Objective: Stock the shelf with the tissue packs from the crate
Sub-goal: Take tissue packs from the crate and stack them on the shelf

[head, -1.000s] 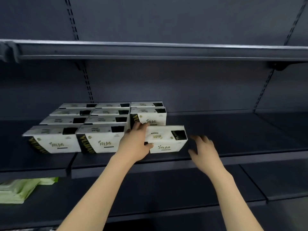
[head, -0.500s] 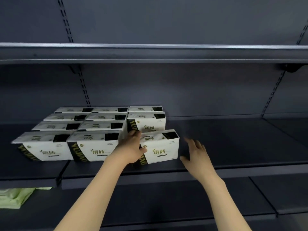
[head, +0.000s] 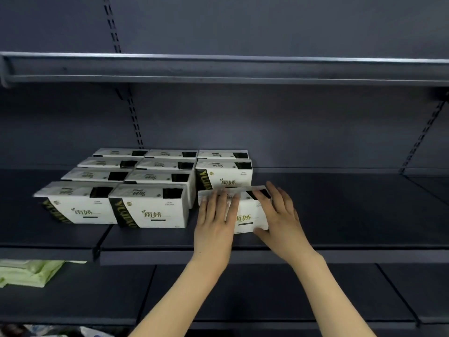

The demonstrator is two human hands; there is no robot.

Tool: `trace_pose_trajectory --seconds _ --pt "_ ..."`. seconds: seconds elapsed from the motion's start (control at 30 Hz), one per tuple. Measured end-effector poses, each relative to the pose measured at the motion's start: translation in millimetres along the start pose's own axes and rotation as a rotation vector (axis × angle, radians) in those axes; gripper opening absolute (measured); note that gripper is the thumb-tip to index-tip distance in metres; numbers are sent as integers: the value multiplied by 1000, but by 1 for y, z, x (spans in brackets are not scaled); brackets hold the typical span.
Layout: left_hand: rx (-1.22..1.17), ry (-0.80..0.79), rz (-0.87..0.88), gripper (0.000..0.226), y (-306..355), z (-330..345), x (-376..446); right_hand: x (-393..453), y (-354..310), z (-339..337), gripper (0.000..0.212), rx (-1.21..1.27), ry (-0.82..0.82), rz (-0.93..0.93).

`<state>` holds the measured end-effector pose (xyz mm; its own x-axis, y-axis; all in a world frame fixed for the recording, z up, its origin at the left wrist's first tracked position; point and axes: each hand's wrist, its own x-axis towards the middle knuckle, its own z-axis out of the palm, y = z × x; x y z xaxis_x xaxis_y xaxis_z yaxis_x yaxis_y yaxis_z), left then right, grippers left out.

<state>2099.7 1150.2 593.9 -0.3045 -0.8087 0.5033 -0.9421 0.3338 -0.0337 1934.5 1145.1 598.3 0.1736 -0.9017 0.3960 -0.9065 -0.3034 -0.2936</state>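
A white tissue pack (head: 246, 221) with black trim stands near the front of the dark middle shelf (head: 352, 215), as the front pack of the third column. My left hand (head: 215, 220) presses flat against its front face, fingers straight. My right hand (head: 279, 215) holds its right end, with the fingers over the top corner and the thumb along the lower front. Several matching packs (head: 150, 210) fill two columns to the left, and two more (head: 224, 176) stand behind the held one. No crate is in view.
The upper shelf (head: 218, 69) overhangs the working space. On the lower shelf (head: 243, 293), pale green packs (head: 29, 271) lie at the far left. The middle shelf is bare to the right of my hands.
The pack has turned square to the row and shifted in behind the shelf's front edge. My left hand moved from its left end onto its front face. My right hand closed in and took its right end.
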Motion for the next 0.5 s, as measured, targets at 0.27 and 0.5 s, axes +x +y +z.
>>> trace_pose_trajectory --seconds 0.27,0.5 --pt "49 36 32 106 -17 13 17 9 -7 27 92 45 123 10" --pt "-9 71 55 89 -37 28 34 28 -9 38 94 -7 158 22"
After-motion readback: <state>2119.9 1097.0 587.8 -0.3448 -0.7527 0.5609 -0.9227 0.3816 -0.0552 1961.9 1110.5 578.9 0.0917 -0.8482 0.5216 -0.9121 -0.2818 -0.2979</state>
